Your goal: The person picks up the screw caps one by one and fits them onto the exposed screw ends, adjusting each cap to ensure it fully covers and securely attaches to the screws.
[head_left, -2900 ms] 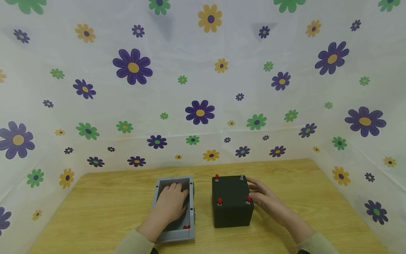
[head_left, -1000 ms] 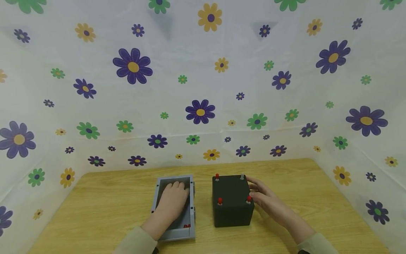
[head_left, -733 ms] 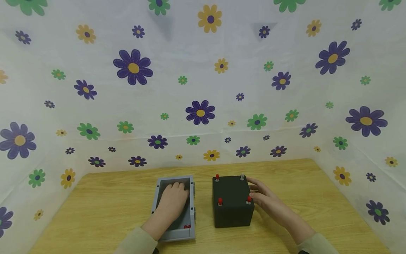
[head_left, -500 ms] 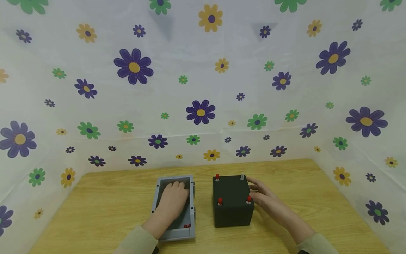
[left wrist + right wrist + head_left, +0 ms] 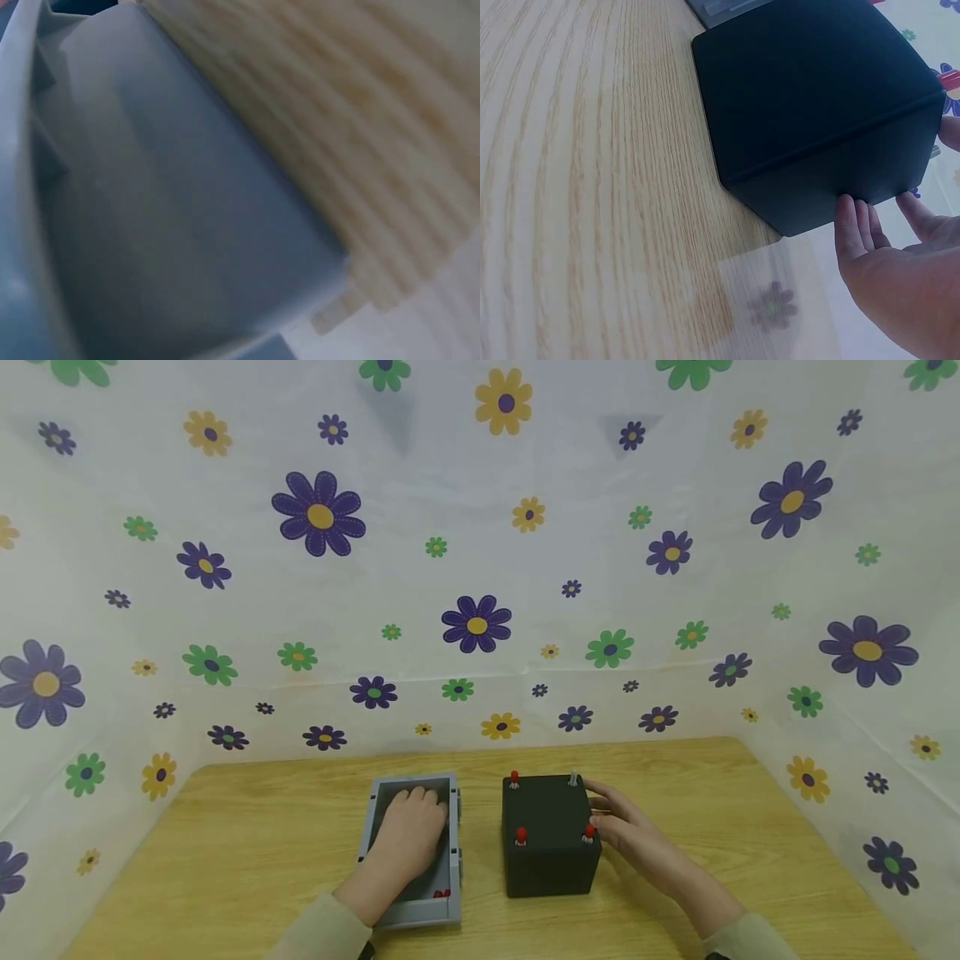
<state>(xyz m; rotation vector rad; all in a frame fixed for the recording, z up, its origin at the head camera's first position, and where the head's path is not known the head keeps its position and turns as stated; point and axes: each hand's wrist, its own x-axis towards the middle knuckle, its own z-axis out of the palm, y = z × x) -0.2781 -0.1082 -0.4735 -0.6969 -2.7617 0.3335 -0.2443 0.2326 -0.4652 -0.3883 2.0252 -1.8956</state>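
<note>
A grey plastic bin [image 5: 417, 912] stands left of centre on the table. My left hand [image 5: 411, 831] reaches down inside it, fingers bent toward its far end; the fingertips and anything under them are hidden. Small red caps [image 5: 442, 893] lie in the bin's near right corner. A black box [image 5: 546, 810] stands to the right, with toggle switches at its top corners. Three carry red caps; the far right switch [image 5: 573, 779] is bare metal. My right hand [image 5: 641, 842] rests fingertips against the box's right side, thumb near the near right switch.
The light wood table [image 5: 247, 852] extends around the bin and the box, with a gap between the two. A white flower-printed cloth [image 5: 405, 585] hangs behind and at both sides. In the left wrist view, the bin's outer wall [image 5: 172, 195] fills much of the picture.
My left fingers, more spread nearly three seconds ago, have drawn closer together within the bin. Over the last second both hands and the box stay in place.
</note>
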